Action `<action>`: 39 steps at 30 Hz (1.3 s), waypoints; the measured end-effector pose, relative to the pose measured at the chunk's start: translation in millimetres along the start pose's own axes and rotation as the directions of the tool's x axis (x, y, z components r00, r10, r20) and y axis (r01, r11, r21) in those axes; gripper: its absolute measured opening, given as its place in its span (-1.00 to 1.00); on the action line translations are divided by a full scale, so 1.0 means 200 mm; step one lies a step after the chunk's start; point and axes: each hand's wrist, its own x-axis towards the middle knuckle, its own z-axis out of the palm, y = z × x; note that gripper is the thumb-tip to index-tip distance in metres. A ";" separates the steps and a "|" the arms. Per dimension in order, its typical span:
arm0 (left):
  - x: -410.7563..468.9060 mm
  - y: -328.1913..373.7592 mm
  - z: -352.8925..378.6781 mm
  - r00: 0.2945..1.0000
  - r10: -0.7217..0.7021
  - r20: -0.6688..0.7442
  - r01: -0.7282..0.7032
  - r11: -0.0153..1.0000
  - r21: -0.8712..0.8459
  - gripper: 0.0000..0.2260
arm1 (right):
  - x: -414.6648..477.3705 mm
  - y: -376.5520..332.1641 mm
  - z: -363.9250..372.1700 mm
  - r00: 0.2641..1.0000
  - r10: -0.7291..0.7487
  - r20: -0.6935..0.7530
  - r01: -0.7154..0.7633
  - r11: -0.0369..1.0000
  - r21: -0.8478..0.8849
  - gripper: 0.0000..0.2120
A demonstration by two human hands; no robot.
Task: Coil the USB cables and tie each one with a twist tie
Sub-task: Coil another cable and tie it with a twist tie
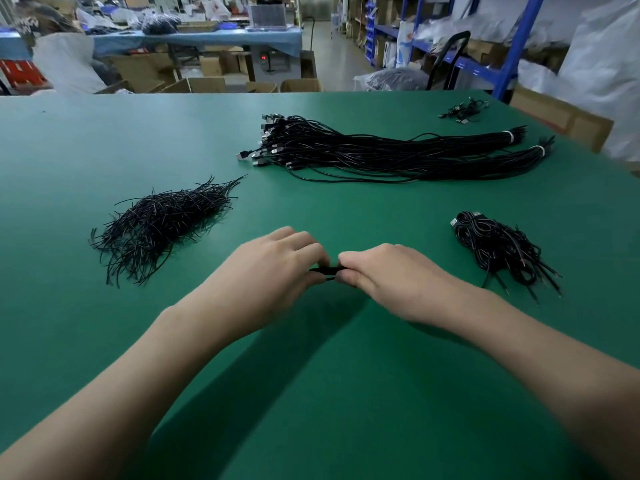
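- Pinching a short black strand [327,270] between them, the left hand [277,268] and right hand [384,275] meet just above the green surface [311,393].
- Hold it taut, I'd say; slack would undo the twist.

A green table [104,150] filled the foreground. Beyond its far edge stood open cardboard boxes [207,85], and behind them a blue-covered bench [214,38] with a grey machine [273,62] under it. Past the table's far right corner rose blue shelving [519,46], with white plastic sacks [602,64] beside it.
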 end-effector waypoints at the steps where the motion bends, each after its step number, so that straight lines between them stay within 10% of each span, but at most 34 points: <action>1: 0.01 0.01 0.00 0.996 -0.035 0.081 0.037 0.999 -0.017 -0.66 | 0.00 -0.01 0.00 0.999 -0.023 -0.032 0.020 0.995 -0.096 -0.73; 8: 0.07 0.02 0.08 0.944 -0.121 0.308 0.279 0.790 -0.546 -0.66 | 0.02 -0.04 -0.06 0.993 -0.110 -0.043 0.089 0.935 -0.343 -0.87; 16: 0.13 0.05 0.15 0.955 -0.209 0.212 0.287 0.454 -0.844 -0.67 | 0.02 0.11 -0.28 0.987 0.039 0.154 -0.068 0.979 0.190 -0.71; 20: 0.15 0.08 0.18 0.925 -0.314 0.214 0.265 0.128 -0.956 -0.66 | -0.03 0.16 -0.18 0.989 0.143 -0.024 -0.081 0.682 0.727 -0.56; 25: 0.14 0.15 0.21 0.913 -0.290 0.288 0.257 -0.139 -0.956 -0.61 | 0.01 0.02 0.10 0.958 0.231 -0.169 0.067 0.393 0.917 -0.75; 34: 0.10 0.17 0.23 0.918 -0.133 0.375 0.335 -0.250 -0.909 -0.63 | 0.01 -0.03 0.19 0.918 0.354 -0.178 0.117 0.186 0.975 -0.75; 39: 0.08 0.16 0.21 0.946 -0.184 0.268 0.287 0.086 -0.954 -0.52 | 0.01 -0.02 0.20 0.907 0.374 -0.193 0.148 0.146 0.978 -0.77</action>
